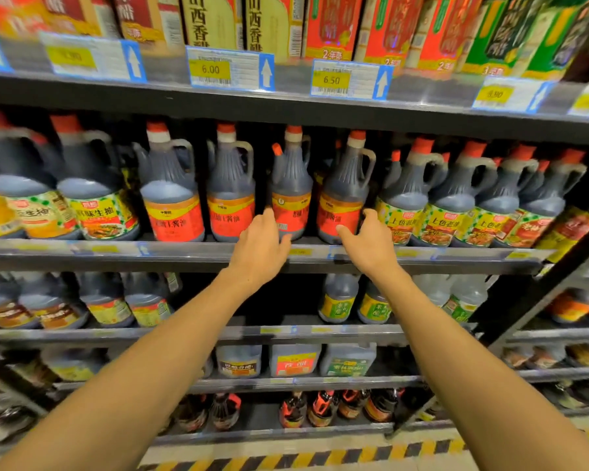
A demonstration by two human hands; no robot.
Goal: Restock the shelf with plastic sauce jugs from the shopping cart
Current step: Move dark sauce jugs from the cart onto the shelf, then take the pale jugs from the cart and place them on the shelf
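Item: two bare forearms, reaching up and forward from the bottom corners of the view, nearly straight, converging on the second shelf (218,256) from the top.

Item: left hand (261,241). Palm turned away, fingers loosely spread, tips against the lower label of a red-labelled jug (291,198). It touches without grasping; nothing is held.

Item: right hand (368,241). Fingers released and slightly bent, thumb resting on the label of the neighbouring jug (342,198), other fingers reaching round its right side. Contact looks like steadying or nudging, not a closed grip.

Item: both jugs stand upright at the shelf's front edge, just beside each other, among a row of like jugs.

Handling, as judged: plastic body, full of dark sauce, so likely heavy and somewhat yielding at the walls; glossy label probably slick. Best taken by the moulded loop handle below the red cap, or pushed at the base to square it up.

Shopping cart: not in view.
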